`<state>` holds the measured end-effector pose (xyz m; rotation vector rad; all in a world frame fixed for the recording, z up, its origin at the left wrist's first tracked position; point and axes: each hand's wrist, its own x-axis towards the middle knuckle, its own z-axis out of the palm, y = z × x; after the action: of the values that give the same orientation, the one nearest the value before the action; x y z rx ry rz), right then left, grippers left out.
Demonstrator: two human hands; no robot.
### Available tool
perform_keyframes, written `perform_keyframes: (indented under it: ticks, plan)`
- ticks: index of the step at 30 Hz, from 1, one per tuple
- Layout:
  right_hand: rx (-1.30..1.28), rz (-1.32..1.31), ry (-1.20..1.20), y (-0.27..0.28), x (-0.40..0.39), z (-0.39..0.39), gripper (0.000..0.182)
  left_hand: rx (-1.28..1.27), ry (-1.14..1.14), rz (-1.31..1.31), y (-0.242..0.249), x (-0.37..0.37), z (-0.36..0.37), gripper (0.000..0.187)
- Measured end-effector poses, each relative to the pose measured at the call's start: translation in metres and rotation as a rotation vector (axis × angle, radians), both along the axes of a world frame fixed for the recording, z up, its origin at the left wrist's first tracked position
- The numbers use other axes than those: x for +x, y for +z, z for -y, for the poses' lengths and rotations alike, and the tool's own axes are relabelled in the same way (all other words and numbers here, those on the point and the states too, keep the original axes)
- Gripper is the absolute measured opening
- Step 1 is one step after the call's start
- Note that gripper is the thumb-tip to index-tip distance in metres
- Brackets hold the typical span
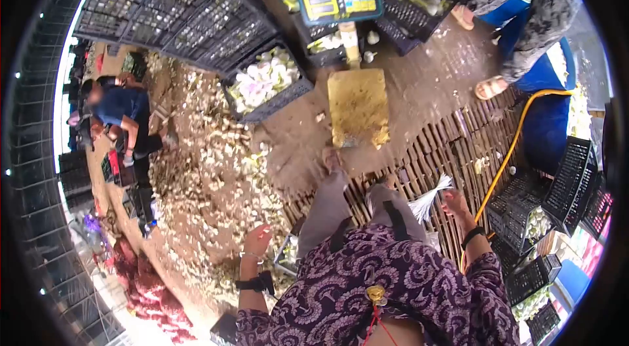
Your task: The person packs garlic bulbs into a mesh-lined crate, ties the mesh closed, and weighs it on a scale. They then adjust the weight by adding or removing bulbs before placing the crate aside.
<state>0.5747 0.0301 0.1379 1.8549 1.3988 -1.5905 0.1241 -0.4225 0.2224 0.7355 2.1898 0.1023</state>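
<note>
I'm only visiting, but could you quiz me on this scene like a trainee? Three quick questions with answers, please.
1. Which is nearer the bundle of white strands: the camera wearer's left hand or right hand?
2. True or false: in the picture, the yellow hose lies right of the weighing scale.
3. What fills the dark crate left of the scale's platform: (a) pale produce, (b) bottles, (c) folded cloth?

Key: 1. Right hand; 2. True; 3. a.

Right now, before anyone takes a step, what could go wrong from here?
The yellow hose runs over the slatted floor, so a foot might catch on it. The white strips beside the right hand splay out and could scatter; whether they are gripped, I can't tell. The pale scraps strewn on the left might make footing slippery.
</note>
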Motion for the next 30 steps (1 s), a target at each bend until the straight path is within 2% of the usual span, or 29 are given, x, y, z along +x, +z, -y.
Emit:
perform_keyframes:
  ticks: [1,2,3,4,5,7,8,9,10,11,12,13,14,16,17,18,20,21,22,23,24,25,26,27,28,30]
  plan:
    - [-0.189,-0.315,-0.384,-0.006,0.010,0.007,0.028,-0.041,-0.397,-0.222,-0.037,-0.019,0.018,0.038]
    - [-0.333,-0.684,-0.746,-0.013,0.021,0.007,0.024,-0.255,-0.338,-0.099,-0.006,-0.022,-0.041,0.040]
    - [-0.073,-0.485,-0.356,-0.008,0.001,-0.001,0.020,-0.056,-0.406,-0.189,-0.026,-0.031,-0.032,0.039]
    - [0.172,-0.233,0.006,-0.002,-0.022,0.001,0.017,-0.015,0.188,0.012,-0.008,-0.028,-0.059,0.039]
    - [0.052,-0.607,-0.212,-0.048,-0.010,0.008,0.018,0.160,0.271,0.027,-0.043,-0.042,-0.042,0.034]
    - [0.131,-0.024,0.170,0.024,-0.071,-0.002,0.027,0.343,0.264,0.070,-0.028,-0.053,-0.076,0.031]
    - [0.333,-0.067,0.303,0.006,-0.069,0.000,0.034,0.384,0.239,0.071,-0.030,-0.060,-0.090,0.031]
    - [0.347,-0.047,0.299,0.016,-0.079,-0.001,0.038,0.368,0.331,0.126,-0.034,-0.067,-0.099,0.030]
    - [0.408,-0.104,0.315,0.004,-0.075,0.000,0.042,0.348,0.419,0.184,-0.038,-0.077,-0.109,0.029]
    - [0.455,-0.117,0.289,0.005,-0.076,0.003,0.041,0.380,0.386,0.189,-0.038,-0.089,-0.118,0.029]
    - [0.502,-0.130,0.263,0.014,-0.080,0.002,0.040,0.145,-0.083,0.013,-0.036,-0.102,-0.128,0.040]
    - [0.431,-0.151,0.144,0.024,-0.082,-0.001,0.038,-0.098,-0.542,-0.186,-0.035,-0.116,-0.141,0.051]
    - [0.351,-0.176,0.028,0.034,-0.083,0.000,0.036,-0.073,-0.567,-0.199,-0.030,-0.124,-0.157,0.051]
    - [0.478,-0.189,-0.036,0.059,-0.085,-0.004,0.025,0.027,-0.478,-0.228,-0.016,-0.133,-0.186,0.046]
    - [0.574,-0.310,-0.114,0.074,-0.087,-0.010,0.021,0.068,-0.427,-0.239,-0.006,-0.135,-0.197,0.044]
    - [0.663,-0.432,-0.185,0.092,-0.089,-0.018,0.018,0.104,-0.369,-0.248,0.005,-0.135,-0.205,0.041]
    - [0.784,-0.521,-0.364,0.178,-0.105,-0.043,0.017,0.170,-0.240,-0.262,0.024,-0.130,-0.216,0.036]
    - [0.937,-0.617,-0.545,0.204,-0.113,-0.060,0.017,0.201,-0.171,-0.269,0.031,-0.125,-0.218,0.034]
    - [1.054,-0.659,-0.492,0.246,-0.106,-0.078,0.020,0.203,-0.163,-0.274,0.035,-0.120,-0.222,0.034]
    - [1.534,-0.532,-0.302,0.292,-0.108,-0.094,0.022,0.463,0.017,-0.091,0.038,-0.114,-0.226,0.031]
    - [1.562,-0.649,-0.319,0.337,-0.106,-0.111,0.027,0.718,0.202,0.096,0.039,-0.106,-0.227,0.028]
    - [1.596,-0.830,-0.284,0.371,-0.098,-0.127,0.039,0.730,0.193,0.093,0.040,-0.100,-0.226,0.028]
    - [1.648,-0.699,-0.368,0.399,-0.095,-0.141,0.054,0.724,0.210,0.092,0.053,-0.086,-0.228,0.028]
    - [1.849,-0.667,-0.267,0.422,-0.091,-0.167,0.063,0.748,0.187,0.063,0.076,-0.066,-0.232,0.029]
    - [2.013,-0.591,-0.168,0.437,-0.086,-0.195,0.065,0.759,0.170,0.033,0.094,-0.051,-0.233,0.030]
    - [2.072,-0.659,-0.061,0.459,-0.090,-0.232,0.065,0.679,0.204,0.078,0.099,-0.035,-0.218,0.032]
